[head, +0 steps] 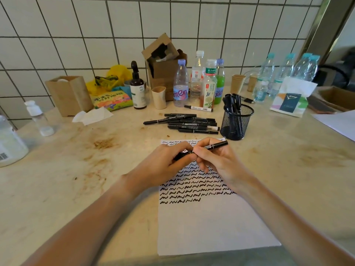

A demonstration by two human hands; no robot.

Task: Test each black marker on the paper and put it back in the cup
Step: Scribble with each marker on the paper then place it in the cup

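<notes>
Both my hands hold one black marker (pixel 216 145) over the upper part of the white paper (pixel 207 225). My right hand (pixel 215 160) grips its barrel; my left hand (pixel 165 162) is closed around its left end, which the fingers hide. Rows of black squiggles cover the paper's top half. Behind the paper lies a pile of several black markers (pixel 186 123). To the right of the pile stands a black mesh cup (pixel 235 121) with several markers upright in it.
Bottles (pixel 180 85), paper cups (pixel 159 96), a cardboard box (pixel 163 68), a brown pump bottle (pixel 137 89) and snack bags line the tiled wall. A white-barrelled marker (pixel 198 108) lies by the bottles. A wooden box (pixel 69 95) and plastic containers stand left; a tissue pack (pixel 291 98) right.
</notes>
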